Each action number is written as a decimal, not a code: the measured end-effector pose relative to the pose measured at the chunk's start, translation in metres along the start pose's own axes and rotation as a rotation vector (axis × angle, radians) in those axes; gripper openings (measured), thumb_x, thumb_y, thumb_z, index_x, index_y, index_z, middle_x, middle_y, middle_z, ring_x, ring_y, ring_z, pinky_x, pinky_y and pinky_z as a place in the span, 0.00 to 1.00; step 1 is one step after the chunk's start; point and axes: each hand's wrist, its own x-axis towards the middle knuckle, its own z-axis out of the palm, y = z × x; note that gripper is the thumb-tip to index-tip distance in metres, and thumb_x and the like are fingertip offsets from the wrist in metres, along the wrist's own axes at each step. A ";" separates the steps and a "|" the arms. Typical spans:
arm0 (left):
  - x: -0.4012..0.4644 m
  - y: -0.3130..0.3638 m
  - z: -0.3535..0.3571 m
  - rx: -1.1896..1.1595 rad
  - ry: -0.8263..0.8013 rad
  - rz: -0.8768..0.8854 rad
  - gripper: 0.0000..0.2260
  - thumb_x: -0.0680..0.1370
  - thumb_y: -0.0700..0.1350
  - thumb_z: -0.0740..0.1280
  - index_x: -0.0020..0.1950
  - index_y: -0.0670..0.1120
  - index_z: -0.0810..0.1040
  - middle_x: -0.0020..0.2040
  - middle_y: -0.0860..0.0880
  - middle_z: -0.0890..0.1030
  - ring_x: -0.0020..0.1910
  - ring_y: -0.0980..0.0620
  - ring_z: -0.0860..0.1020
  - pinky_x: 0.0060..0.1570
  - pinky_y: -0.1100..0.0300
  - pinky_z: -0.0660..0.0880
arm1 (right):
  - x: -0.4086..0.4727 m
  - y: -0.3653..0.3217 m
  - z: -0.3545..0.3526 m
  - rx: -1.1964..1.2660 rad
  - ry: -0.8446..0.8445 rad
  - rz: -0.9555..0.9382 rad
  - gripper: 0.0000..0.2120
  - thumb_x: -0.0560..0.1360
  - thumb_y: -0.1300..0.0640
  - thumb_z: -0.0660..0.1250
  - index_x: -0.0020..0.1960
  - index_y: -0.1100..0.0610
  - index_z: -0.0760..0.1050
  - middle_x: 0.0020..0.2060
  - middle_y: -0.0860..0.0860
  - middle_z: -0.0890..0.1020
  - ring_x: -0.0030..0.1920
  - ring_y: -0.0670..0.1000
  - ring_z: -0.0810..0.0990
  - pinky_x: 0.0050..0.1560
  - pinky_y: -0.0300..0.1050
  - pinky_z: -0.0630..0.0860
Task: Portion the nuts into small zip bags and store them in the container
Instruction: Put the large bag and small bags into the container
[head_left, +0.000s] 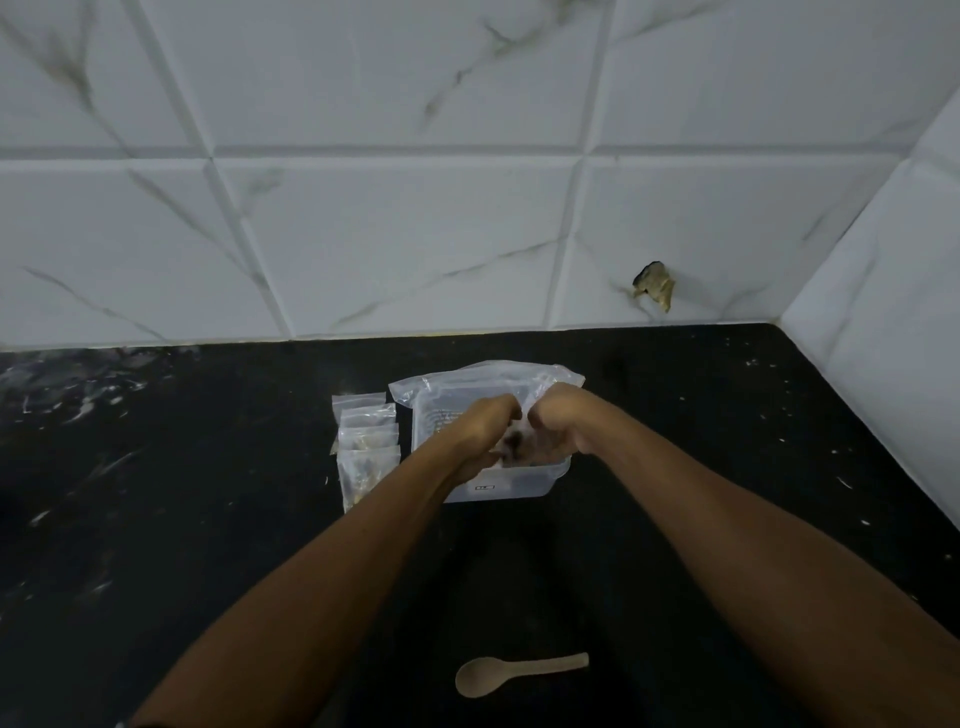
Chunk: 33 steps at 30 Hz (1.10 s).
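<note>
both hands, left hand (491, 421) and right hand (556, 423), pinch a small zip bag (514, 444) of nuts over the clear container (519, 486) on the table (208, 493), with filled bags (366, 452) stacked beside it unstored, so storing seems mostly left.

Black speckled stone countertop (727, 467) w/ a clear plastic container (519, 480) sitting near the back wall, a big clear bag (467, 382) right behind it, a row of small zip bags (366, 447) just to its left, and a wooden spoon (511, 673) lying up front.
</note>
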 end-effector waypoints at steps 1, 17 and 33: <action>0.004 0.002 0.000 0.007 -0.010 -0.023 0.16 0.81 0.45 0.56 0.66 0.39 0.71 0.55 0.42 0.76 0.50 0.48 0.76 0.48 0.56 0.75 | 0.000 -0.001 -0.001 0.017 -0.016 0.013 0.09 0.77 0.65 0.65 0.56 0.67 0.76 0.48 0.61 0.84 0.48 0.58 0.85 0.48 0.52 0.82; 0.014 0.004 0.002 -0.157 -0.094 -0.148 0.12 0.81 0.46 0.55 0.56 0.41 0.71 0.49 0.41 0.75 0.46 0.45 0.75 0.41 0.52 0.76 | -0.001 -0.002 0.018 -0.442 0.154 -0.149 0.13 0.79 0.62 0.61 0.63 0.64 0.71 0.45 0.57 0.77 0.52 0.56 0.79 0.55 0.47 0.77; -0.087 -0.049 -0.113 -0.156 0.488 0.203 0.10 0.82 0.42 0.57 0.45 0.50 0.76 0.48 0.48 0.78 0.50 0.51 0.76 0.50 0.56 0.73 | -0.064 0.005 0.107 0.026 -0.084 -0.469 0.08 0.80 0.61 0.60 0.53 0.54 0.77 0.53 0.57 0.81 0.55 0.54 0.81 0.59 0.54 0.78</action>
